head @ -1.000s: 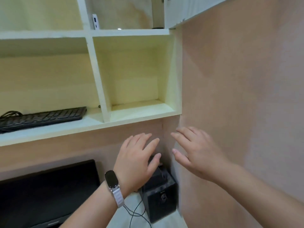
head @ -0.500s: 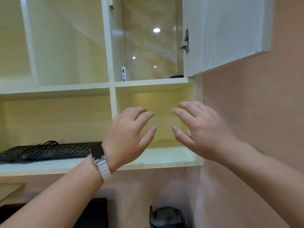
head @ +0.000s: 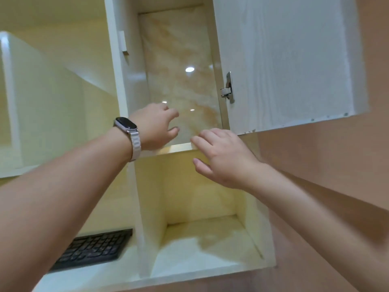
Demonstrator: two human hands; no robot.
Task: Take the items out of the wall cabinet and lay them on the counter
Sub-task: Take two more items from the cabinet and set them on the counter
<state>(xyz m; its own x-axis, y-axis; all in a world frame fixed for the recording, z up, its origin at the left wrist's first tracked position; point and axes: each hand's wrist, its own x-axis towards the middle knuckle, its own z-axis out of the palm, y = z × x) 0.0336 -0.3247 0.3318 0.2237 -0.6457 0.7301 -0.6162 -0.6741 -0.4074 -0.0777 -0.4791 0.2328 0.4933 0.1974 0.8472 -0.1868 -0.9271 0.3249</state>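
L hand (head: pixel 154 127), R hand (head: pixel 223 157) spread, empty, at wall cabinet (head: pixel 134 85). I can't see items; blind grope cd topple sth.

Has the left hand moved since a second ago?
Yes: the left hand rose from below the keyboard shelf to above the upper shelf edge.

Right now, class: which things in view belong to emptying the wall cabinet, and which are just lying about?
Job in hand: left hand, right hand, open cabinet door, upper shelf (its items hidden from here).
Lying about: keyboard, lower cubby.
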